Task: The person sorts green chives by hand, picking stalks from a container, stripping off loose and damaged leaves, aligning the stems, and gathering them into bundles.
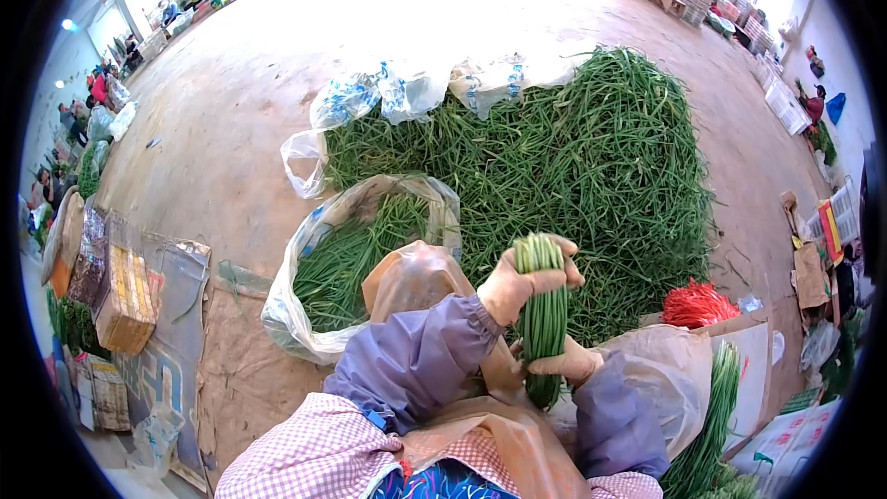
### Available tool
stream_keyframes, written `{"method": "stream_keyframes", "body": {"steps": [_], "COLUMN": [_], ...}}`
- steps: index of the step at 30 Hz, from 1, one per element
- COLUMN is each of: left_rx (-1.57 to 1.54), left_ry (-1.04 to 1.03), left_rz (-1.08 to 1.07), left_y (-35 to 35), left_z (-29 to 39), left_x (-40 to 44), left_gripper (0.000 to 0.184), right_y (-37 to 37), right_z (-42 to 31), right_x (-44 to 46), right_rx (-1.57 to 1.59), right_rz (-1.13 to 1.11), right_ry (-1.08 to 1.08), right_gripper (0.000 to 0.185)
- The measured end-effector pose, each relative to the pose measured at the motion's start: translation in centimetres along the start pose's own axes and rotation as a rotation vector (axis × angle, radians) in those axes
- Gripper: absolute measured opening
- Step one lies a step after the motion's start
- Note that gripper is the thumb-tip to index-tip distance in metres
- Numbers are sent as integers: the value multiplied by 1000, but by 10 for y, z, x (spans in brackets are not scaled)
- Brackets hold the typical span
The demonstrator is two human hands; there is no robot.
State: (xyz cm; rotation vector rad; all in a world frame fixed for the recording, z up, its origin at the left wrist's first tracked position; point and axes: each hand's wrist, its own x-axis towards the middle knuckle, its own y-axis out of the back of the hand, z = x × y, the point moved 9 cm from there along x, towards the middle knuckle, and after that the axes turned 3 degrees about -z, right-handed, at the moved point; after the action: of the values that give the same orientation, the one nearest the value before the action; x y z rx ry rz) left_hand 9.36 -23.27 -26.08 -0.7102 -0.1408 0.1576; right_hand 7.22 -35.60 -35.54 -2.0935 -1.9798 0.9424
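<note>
A thick bundle of long green stems [545, 314] stands upright in front of my body, its pale cut ends at the top. My left hand [522, 279], in a light glove, is wrapped round its upper part. Lower down, my right hand [568, 363] grips the same bundle from the right side. Beyond the hands lies a large heap of loose green stems [619, 148]. An open plastic bag [286, 300] with more stems stands to the left of my hands. The bundle's lower end is partly hidden by my right hand.
Red ties [699, 303] lie in a pile at right, near finished-looking green stems [716, 416]. Cardboard [245, 360] covers the floor at left, beside a taped box [127, 300]. Several people sit along the far left wall; a person [814, 103] is at far right.
</note>
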Motion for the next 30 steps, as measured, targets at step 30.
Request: {"method": "stream_keyframes", "body": {"steps": [30], "left_rx": [34], "left_ry": [-167], "left_rz": [394], "left_y": [68], "left_z": [-13], "left_x": [12], "left_gripper": [27], "right_y": [27], "right_z": [-13], "right_x": [-69], "right_rx": [249], "right_rz": [712], "right_ry": [447], "right_gripper": [59]}}
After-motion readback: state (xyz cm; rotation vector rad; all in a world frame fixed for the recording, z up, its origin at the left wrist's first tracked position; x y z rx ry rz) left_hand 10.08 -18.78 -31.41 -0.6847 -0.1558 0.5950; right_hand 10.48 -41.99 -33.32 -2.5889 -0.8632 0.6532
